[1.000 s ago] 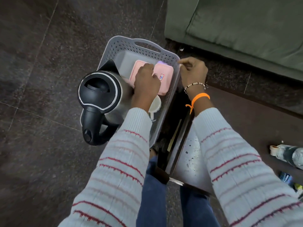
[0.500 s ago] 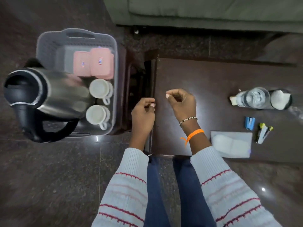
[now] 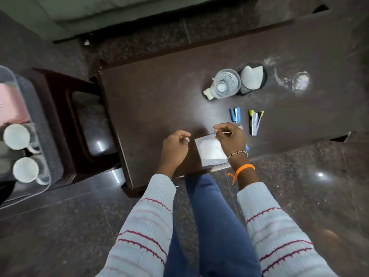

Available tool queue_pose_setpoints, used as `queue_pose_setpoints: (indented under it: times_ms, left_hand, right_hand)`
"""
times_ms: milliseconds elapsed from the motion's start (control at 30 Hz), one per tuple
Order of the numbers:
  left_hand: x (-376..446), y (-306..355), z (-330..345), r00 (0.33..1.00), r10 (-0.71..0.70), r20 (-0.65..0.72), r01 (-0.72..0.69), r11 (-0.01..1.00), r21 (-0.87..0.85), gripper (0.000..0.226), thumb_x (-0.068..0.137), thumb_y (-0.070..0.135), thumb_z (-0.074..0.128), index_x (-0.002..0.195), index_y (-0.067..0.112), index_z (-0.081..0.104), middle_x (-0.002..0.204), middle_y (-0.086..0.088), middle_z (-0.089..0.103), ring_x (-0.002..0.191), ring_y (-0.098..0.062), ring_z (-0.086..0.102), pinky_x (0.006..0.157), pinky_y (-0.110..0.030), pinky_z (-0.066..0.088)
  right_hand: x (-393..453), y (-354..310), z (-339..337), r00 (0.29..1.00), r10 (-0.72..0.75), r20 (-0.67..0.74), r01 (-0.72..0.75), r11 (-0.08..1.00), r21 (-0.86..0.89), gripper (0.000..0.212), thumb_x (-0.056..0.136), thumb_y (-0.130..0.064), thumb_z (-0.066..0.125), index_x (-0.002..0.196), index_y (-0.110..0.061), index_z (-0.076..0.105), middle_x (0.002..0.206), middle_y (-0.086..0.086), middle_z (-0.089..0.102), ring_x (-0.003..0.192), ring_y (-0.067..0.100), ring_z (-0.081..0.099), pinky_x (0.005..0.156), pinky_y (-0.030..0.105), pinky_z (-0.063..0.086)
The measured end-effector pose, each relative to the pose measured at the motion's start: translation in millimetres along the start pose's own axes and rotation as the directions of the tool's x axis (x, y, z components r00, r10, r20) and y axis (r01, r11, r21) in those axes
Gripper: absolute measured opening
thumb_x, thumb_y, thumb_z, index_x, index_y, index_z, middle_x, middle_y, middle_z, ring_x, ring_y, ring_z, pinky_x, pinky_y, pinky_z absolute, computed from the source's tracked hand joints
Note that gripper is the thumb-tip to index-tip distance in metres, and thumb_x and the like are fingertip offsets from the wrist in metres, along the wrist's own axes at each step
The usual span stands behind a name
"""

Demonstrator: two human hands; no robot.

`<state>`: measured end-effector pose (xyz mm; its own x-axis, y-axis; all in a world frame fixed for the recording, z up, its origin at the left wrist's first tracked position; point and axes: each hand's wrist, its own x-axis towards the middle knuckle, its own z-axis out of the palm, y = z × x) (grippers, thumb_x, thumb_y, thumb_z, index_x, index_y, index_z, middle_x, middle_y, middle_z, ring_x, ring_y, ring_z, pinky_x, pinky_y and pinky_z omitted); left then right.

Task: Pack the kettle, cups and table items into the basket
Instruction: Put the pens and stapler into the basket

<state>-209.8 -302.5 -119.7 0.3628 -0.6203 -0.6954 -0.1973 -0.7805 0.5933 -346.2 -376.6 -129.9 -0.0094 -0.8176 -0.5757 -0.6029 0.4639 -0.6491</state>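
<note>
While left hand [image 3: 175,149] hangs loosely curled, empty, right hand [image 3: 231,139] pinches white packet [image 3: 209,152].

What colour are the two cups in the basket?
White, both cups, seen clearly in the head view.
</note>
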Motion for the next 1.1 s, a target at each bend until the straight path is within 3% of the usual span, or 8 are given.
queue_pose_setpoints:
  times_ms: [100,233,300,533,733,900,1100]
  left_hand:
    - [16,23,31,0.990,0.034,0.137,-0.049,0.992,0.114,0.025,0.089,0.008,0.048,0.101,0.015,0.068,0.109,-0.007,0.069,0.100,-0.026,0.063,0.089,-0.027,0.044]
    - [37,53,71,0.950,0.026,0.313,-0.123,0.948,0.294,0.033,0.088,0.006,0.044,0.111,0.015,0.065,0.121,-0.010,0.064,0.112,-0.029,0.057,0.098,-0.033,0.043]
    - [47,68,92,0.943,0.014,0.332,-0.136,0.928,0.347,0.033,0.088,0.006,0.043,0.115,0.010,0.062,0.123,-0.013,0.062,0.113,-0.032,0.055,0.098,-0.035,0.043]
    - [90,92,152,0.978,-0.149,0.146,0.050,0.848,0.527,0.032,0.091,0.024,0.049,0.115,0.003,0.056,0.124,-0.018,0.056,0.113,-0.035,0.055,0.084,-0.036,0.045]
    - [116,98,184,0.998,-0.069,-0.004,0.062,0.876,0.478,0.047,0.080,0.044,0.064,0.109,0.007,0.061,0.116,-0.013,0.063,0.105,-0.031,0.061,0.069,-0.030,0.036]
    - [124,100,197,0.997,0.065,-0.034,-0.034,0.817,0.575,0.040,0.079,0.032,0.066,0.109,0.006,0.058,0.114,-0.012,0.062,0.105,-0.031,0.061,0.070,-0.032,0.042]
    - [109,92,173,0.995,0.087,-0.050,-0.054,0.886,0.461,0.029,0.076,0.020,0.066,0.100,0.006,0.060,0.106,-0.013,0.066,0.098,-0.034,0.063,0.066,-0.029,0.038]
  right_hand:
    - [25,22,-29,0.996,0.060,-0.063,-0.063,0.996,-0.058,0.017,0.083,-0.002,0.058,0.093,-0.005,0.070,0.102,0.019,0.070,0.082,0.025,0.063,0.089,0.039,0.051]
    - [53,49,-56,0.977,0.103,-0.189,-0.140,0.972,-0.191,0.023,0.083,-0.003,0.056,0.103,-0.007,0.068,0.113,0.024,0.059,0.097,0.039,0.060,0.089,0.036,0.045]
    - [65,60,-66,0.955,0.133,-0.266,-0.186,0.965,-0.184,0.025,0.083,-0.002,0.055,0.106,-0.004,0.064,0.117,0.024,0.054,0.101,0.039,0.056,0.091,0.036,0.041]
    - [116,92,-75,0.938,0.210,-0.275,-0.254,0.957,-0.139,0.031,0.078,-0.006,0.064,0.107,0.002,0.055,0.115,0.020,0.059,0.109,0.034,0.053,0.097,0.039,0.039]
    - [133,109,-72,0.946,0.216,-0.242,-0.256,0.955,-0.148,0.038,0.075,-0.011,0.070,0.109,-0.003,0.052,0.116,0.016,0.059,0.104,0.031,0.057,0.088,0.035,0.043]
    - [140,116,-76,0.964,0.162,-0.212,-0.212,0.947,-0.239,0.035,0.076,-0.014,0.068,0.105,-0.004,0.051,0.114,0.015,0.057,0.101,0.031,0.055,0.080,0.034,0.041]
    - [134,105,-79,0.970,0.115,-0.214,-0.171,0.949,-0.264,0.030,0.076,-0.015,0.063,0.103,-0.002,0.055,0.107,0.017,0.065,0.100,0.033,0.059,0.079,0.033,0.044]
